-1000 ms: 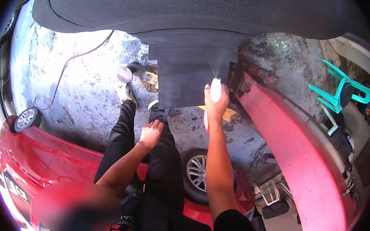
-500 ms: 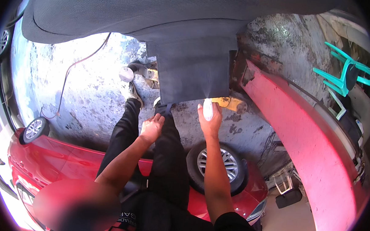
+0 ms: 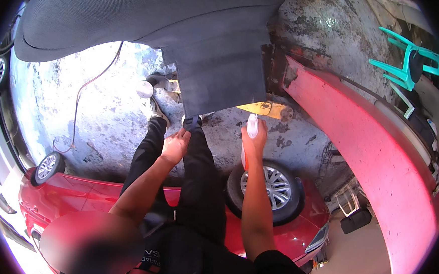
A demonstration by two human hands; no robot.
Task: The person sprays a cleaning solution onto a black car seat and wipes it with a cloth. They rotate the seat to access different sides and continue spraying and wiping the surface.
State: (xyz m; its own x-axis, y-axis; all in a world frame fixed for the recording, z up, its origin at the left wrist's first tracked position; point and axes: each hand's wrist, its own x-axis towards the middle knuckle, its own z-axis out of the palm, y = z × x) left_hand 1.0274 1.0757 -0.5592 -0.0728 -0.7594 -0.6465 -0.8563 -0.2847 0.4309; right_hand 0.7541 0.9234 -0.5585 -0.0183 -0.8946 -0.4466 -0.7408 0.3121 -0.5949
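My right hand (image 3: 255, 139) is wrapped round a spray bottle (image 3: 252, 127) with a white head; an orange part of its body shows below the palm. Above it hangs a flat dark flap (image 3: 218, 81), joined to a large piece covered in dark textured fabric (image 3: 151, 15) that looks like a seat. My left hand (image 3: 176, 144) is closed, its fingertips at a short dark strap (image 3: 193, 122) by the flap's lower left corner. The bottle's head is a little below and right of the flap's lower edge, apart from it.
A yellow metal arm (image 3: 269, 110) sticks out beside the flap, next to a long red post (image 3: 350, 140). Behind me is a red car (image 3: 95, 197) with a near wheel (image 3: 271, 188). A hose (image 3: 84, 86) crosses the worn floor; a green plastic chair (image 3: 410, 61) lies far right.
The spray mist seen at the flap earlier no longer shows. My right hand with the spray bottle has dropped slightly away from the flap. The view has shifted a little.
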